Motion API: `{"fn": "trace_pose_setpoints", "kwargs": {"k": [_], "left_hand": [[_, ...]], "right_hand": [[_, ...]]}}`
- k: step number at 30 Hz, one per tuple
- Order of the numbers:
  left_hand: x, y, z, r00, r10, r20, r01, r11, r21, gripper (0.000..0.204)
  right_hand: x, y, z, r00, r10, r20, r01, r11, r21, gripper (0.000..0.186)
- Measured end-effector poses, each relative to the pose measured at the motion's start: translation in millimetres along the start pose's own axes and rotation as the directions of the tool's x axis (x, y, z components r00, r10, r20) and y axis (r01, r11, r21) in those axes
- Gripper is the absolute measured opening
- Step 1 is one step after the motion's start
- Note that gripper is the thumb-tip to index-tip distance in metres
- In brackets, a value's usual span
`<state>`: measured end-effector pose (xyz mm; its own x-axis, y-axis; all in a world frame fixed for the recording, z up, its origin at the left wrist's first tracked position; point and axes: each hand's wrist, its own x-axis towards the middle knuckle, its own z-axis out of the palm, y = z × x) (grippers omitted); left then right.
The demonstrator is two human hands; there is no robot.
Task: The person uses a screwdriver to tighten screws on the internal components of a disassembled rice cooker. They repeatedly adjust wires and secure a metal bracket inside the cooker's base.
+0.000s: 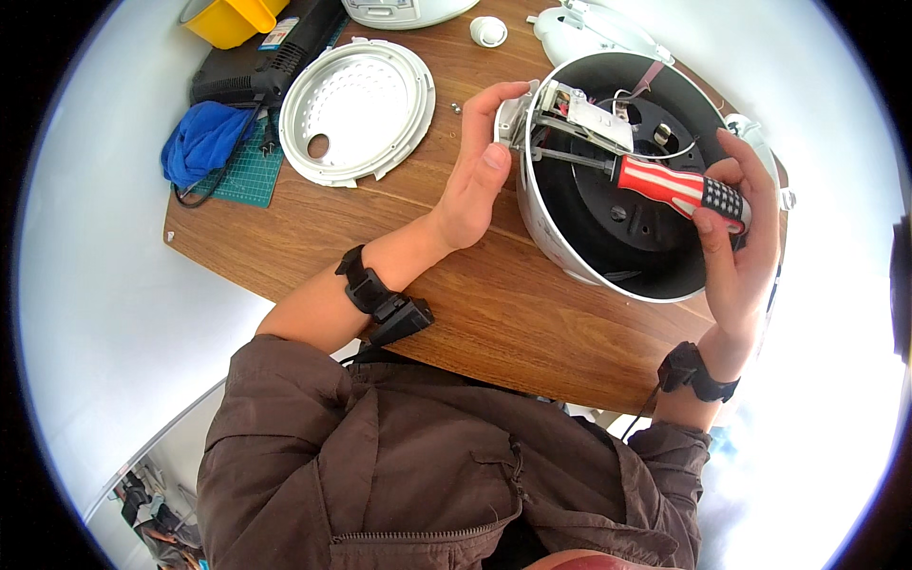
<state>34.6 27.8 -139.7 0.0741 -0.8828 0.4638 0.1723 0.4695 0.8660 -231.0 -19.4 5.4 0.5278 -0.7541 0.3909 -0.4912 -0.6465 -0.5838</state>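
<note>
Tipped on its side near the far right edge of the wooden surface (494,313): a rice cooker body (560,242), open mouth turned toward the camera, dark hollow inside showing. Probably light for its bulk, a thin rigid shell of metal and plastic, smooth and rounded outside, so likely to roll or slide unless braced. Best taken at the rim or by the hinge bracket (570,109) at the upper left of the mouth; loose wires (665,147) and small parts inside look delicate and better left untouched.

Left hand (475,171): reaching up from the lower left, palm against the outer wall of the cooker, fingers half curled, thumb and forefinger pinching the pale edge of the bracket to steady it. Forearm bare, a black strap at the wrist.

Right hand (736,228): coming in from the lower right, wrapped firmly around the red-and-white striped handle of a screwdriver (674,185), fingers closed over the dark end cap. Shaft lying nearly level, pointing left across the mouth, tip at the bracket near the left thumb. Handle stiff and ridged, easy to grip; tip prone to slipping off a screw if tilted.

Elsewhere on the surface, well apart to the left: a perforated round metal plate (356,109), a blue cloth (204,138) on a green cutting mat (249,176), a yellow tub (233,19), a small white cap (488,31), and the white lid (589,28) just behind the cooker.
</note>
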Motion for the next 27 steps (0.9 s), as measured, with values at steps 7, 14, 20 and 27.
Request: {"fn": "trace_pose_setpoints", "kwargs": {"k": [7, 14, 20, 27], "left_hand": [[2.0, 0.3, 3.1, 1.0, 0.01, 0.006, -0.01, 1.0, -0.023, 0.083], [2.0, 0.7, 2.7, 1.0, 0.011, 0.003, -0.011, 1.0, -0.019, 0.081], [2.7, 1.7, 2.4, 1.0, 0.016, -0.005, -0.016, 1.0, -0.012, 0.082], [2.9, 1.2, 4.7, 0.999, 0.044, -0.028, -0.044, 0.999, -0.015, 0.074]], "right_hand": [[4.1, -8.4, 0.9, 0.994, -0.113, -0.007, 0.113, 0.994, -0.007, 0.055], [-0.2, -2.9, 1.8, 0.999, 0.044, 0.004, -0.044, 0.997, 0.057, 0.056], [0.3, -8.5, 3.8, 0.999, -0.036, -0.028, 0.039, 0.992, 0.118, 0.058], [6.1, -19.2, 5.3, 0.999, -0.028, 0.026, 0.033, 0.974, -0.225, 0.04]]}}
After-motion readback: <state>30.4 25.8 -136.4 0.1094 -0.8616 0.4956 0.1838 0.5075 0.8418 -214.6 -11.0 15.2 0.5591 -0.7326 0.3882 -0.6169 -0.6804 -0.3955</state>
